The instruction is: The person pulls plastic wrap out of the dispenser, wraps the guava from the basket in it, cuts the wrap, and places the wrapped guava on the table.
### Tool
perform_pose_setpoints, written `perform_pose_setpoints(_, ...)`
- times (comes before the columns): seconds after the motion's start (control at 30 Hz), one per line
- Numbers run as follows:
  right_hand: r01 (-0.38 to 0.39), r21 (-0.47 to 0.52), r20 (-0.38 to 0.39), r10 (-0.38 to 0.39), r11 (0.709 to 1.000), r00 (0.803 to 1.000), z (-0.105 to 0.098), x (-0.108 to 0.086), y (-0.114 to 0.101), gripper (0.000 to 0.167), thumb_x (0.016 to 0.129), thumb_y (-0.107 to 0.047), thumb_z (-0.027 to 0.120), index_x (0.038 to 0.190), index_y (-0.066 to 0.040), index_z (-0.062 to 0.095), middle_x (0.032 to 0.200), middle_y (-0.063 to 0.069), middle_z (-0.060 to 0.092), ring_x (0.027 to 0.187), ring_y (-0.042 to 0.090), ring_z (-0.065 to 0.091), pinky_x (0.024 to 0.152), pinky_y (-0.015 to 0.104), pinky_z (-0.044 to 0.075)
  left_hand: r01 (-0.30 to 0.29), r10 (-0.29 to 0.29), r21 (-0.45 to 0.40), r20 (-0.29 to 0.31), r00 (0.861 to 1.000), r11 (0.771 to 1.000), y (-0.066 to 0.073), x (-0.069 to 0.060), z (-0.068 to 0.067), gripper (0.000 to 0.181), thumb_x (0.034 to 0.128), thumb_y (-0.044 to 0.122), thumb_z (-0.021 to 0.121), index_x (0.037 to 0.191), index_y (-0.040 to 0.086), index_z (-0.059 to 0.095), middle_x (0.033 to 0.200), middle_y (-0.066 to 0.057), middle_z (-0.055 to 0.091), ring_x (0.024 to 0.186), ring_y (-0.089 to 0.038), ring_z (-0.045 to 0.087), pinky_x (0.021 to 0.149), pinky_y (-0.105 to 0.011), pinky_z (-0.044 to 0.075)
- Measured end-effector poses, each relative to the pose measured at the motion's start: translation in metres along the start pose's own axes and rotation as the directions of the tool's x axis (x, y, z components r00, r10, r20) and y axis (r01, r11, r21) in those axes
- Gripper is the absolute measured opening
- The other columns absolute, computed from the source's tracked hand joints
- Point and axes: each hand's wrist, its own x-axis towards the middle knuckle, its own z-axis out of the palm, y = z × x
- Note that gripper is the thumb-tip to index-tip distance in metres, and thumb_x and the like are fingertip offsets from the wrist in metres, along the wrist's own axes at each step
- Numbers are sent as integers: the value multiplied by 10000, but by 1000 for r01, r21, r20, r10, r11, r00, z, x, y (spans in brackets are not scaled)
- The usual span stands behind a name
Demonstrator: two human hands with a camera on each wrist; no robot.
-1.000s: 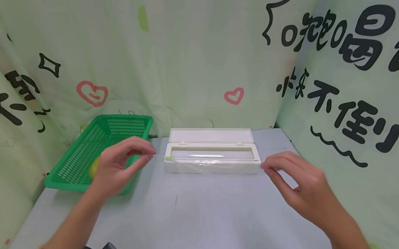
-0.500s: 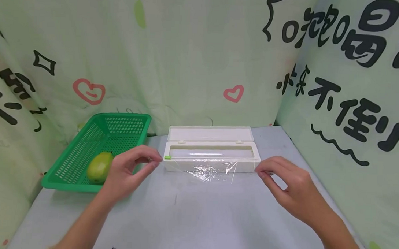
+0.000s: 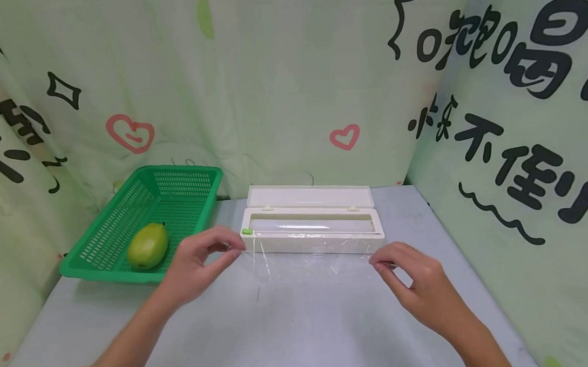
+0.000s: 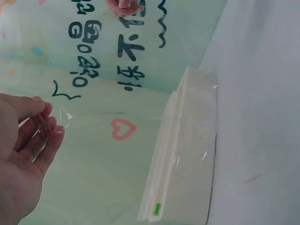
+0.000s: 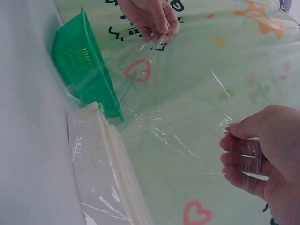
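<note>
A clear sheet of plastic wrap stretches between both hands, in front of a white wrap dispenser box. The box's lid is raised, and a roll shows through its opening. My left hand pinches the sheet's left corner between thumb and fingers, near the box's left end. At the right corner my right hand pinches the film the same way. In the right wrist view the film spans from one hand to the other. A small green slider sits at the box's left end.
A green plastic basket stands at the left, holding a yellow-green, mango-like fruit. The grey-white table extends in front of the box. Printed curtains hang behind and at both sides.
Both hands have drawn toward me and slightly inward, pulling the plastic wrap out past the box's front. The fruit in the basket has come into full view as the left hand moved right.
</note>
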Motion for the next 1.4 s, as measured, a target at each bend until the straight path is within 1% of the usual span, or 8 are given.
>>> perform_pose_setpoints(0.07, -25, 0, 18, 25, 1000, 1000, 2, -3, 1, 325, 757, 107, 699, 922, -170, 654, 899, -107, 631, 859, -27, 548, 788, 61, 444, 29, -29, 13, 8, 1000, 1000, -1, -2, 1, 118, 877, -36, 650, 965, 40, 669, 925, -64, 670, 899, -143, 631, 783, -219, 563)
perform_pose_setpoints(0.13, -37, -4, 26, 37, 999, 999, 4, -5, 4, 336, 748, 113, 705, 919, -172, 652, 902, -110, 631, 856, -31, 547, 775, 62, 444, 44, -44, 19, 12, 999, 999, -3, -4, 2, 105, 882, -20, 651, 966, 42, 669, 924, -72, 669, 903, -149, 629, 785, -220, 563)
perform_pose_setpoints(0.4, -76, 2, 49, 76, 997, 996, 12, -14, 11, 315, 773, 88, 703, 919, -186, 650, 887, -127, 627, 825, -44, 536, 748, 65, 439, 69, -69, 28, 21, 997, 997, -12, -12, 6, 199, 848, -108, 642, 960, 55, 666, 918, -47, 673, 885, -99, 630, 770, -227, 565)
perform_pose_setpoints(0.67, -117, 9, 91, 116, 993, 989, 17, -23, 14, 314, 799, 78, 695, 931, -202, 641, 892, -134, 623, 802, -35, 526, 699, 82, 439, 122, -123, 23, 36, 992, 992, -22, -20, 10, 154, 873, -46, 649, 961, 79, 667, 916, -101, 674, 891, -124, 633, 782, -233, 568)
perform_pose_setpoints(0.83, -144, 10, 122, 141, 990, 982, 21, -29, 18, 300, 817, 59, 691, 934, -211, 630, 894, -152, 611, 800, -41, 522, 700, 81, 440, 117, -118, 20, 31, 993, 993, -28, -23, 15, 203, 843, -98, 654, 952, 72, 673, 904, -119, 673, 895, -79, 633, 772, -239, 571)
perform_pose_setpoints(1.0, -130, -1, 123, 129, 991, 984, 26, -34, 20, 333, 802, 67, 701, 934, -228, 623, 889, -176, 601, 789, -48, 527, 695, 84, 447, 105, -106, 15, 35, 994, 994, -29, -26, 17, 207, 842, -109, 645, 960, 58, 674, 901, -117, 668, 885, -92, 630, 772, -248, 570)
perform_pose_setpoints(1.2, -126, 10, 107, 124, 992, 986, 29, -41, 20, 368, 777, 94, 711, 926, -233, 631, 868, -164, 608, 764, -21, 541, 693, 76, 442, 170, -170, 4, 65, 983, 986, -32, -33, 21, 180, 865, -82, 635, 947, 74, 673, 890, -149, 665, 872, -44, 623, 780, -262, 571)
perform_pose_setpoints(1.4, -154, -4, 126, 153, 988, 980, 33, -49, 21, 354, 784, 71, 720, 919, -243, 627, 864, -178, 609, 756, -29, 552, 685, 76, 444, 207, -207, 2, 86, 975, 978, -35, -40, 25, 143, 883, -47, 633, 948, 74, 673, 890, -96, 674, 850, -46, 623, 775, -263, 572)
